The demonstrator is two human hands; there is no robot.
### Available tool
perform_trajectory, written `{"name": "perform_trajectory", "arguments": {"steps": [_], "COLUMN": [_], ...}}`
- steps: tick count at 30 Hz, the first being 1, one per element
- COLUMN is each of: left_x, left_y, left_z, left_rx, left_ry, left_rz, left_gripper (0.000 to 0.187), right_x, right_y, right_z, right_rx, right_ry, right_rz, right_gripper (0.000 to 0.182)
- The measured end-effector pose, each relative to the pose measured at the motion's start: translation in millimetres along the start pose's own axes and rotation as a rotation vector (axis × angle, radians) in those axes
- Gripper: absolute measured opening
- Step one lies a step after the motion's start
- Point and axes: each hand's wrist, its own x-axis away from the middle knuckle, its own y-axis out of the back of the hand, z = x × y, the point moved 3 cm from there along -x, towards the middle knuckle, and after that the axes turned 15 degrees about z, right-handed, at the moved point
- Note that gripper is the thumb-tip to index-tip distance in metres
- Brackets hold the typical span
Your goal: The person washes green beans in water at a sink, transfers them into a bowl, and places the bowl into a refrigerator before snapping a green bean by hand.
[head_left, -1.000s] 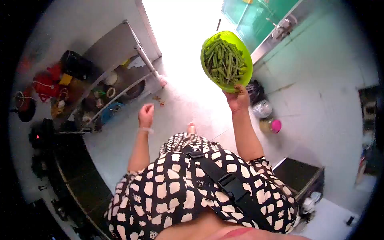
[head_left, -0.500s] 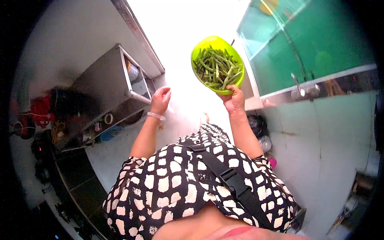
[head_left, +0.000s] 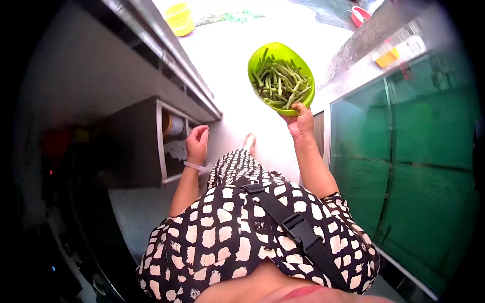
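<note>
The green bowl (head_left: 284, 51) is in front of the person, above the bright floor (head_left: 230, 76), and cut green beans (head_left: 281, 81) lie piled in it. The right hand (head_left: 301, 122) holds it by the near rim. The left hand (head_left: 197, 144) is loosely curled near the metal shelf (head_left: 160, 146); whether its fingertips meet, I cannot tell. Farther away stand a yellow bucket (head_left: 180, 21) and a red basin (head_left: 359, 17), whose contents are unclear.

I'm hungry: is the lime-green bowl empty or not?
Not empty: green beans are piled inside the lime-green bowl, leaving part of it bare.
</note>
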Motion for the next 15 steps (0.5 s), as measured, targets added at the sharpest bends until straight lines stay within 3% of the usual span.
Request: {"name": "perform_trajectory", "arguments": {"steps": [3, 4, 7, 11, 15], "left_x": [-112.3, -44.0, -72.7, -135.3, -172.3], "left_y": [-33.6, -43.3, -97.0, -157.5, -189.4], "left_z": [-47.8, -109.5, -171.4, -146.4, -150.9], "left_rx": [0.135, 0.111, 0.018, -0.512, -0.416], "left_ry": [-0.08, -0.168, -0.357, -0.434, 0.026], "left_rz": [0.09, 0.18, 0.371, 0.059, 0.314], "left_gripper": [0.013, 0.014, 0.027, 0.048, 0.04], "right_x": [-68.1, 27.2, 32.7, 22.2, 23.4], "right_y": [15.8, -2.3, 6.7, 6.7, 13.3], "right_z": [9.8, 20.5, 23.4, 17.5, 20.5], "right_rx": [0.074, 0.047, 0.092, 0.135, 0.126], "right_ry": [-0.042, 0.05, 0.033, 0.093, 0.055], "right_rz": [-0.047, -0.044, -0.065, -0.071, -0.116], "right_gripper": [0.044, 0.041, 0.041, 0.042, 0.04]}}
